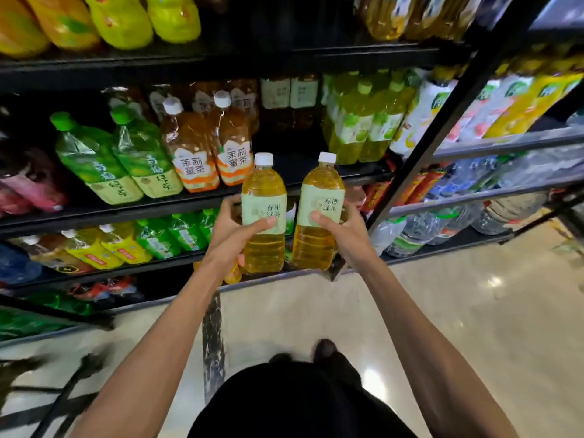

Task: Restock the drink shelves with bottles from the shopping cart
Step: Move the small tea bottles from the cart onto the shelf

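I hold two upright bottles of yellow tea with white caps and pale green labels in front of the drink shelves. My left hand (234, 229) grips the left bottle (264, 213) round its label. My right hand (339, 229) grips the right bottle (319, 213) the same way. Both bottles hang in the air just before the middle shelf (126, 211), level with a dark gap (290, 153) between the orange-labelled tea bottles (215, 150) and the green-capped bottles (363, 121). Part of the shopping cart (47, 403) shows as blurred dark bars at the bottom left.
Green-labelled tea bottles (117, 159) fill the left of the middle shelf. Yellow bottles line the top shelf (110, 20). Lower shelves hold green and yellow packs (132, 241). A black upright post (442, 121) separates a neighbouring rack of water bottles (458, 216). The floor is shiny beige tile (474, 311).
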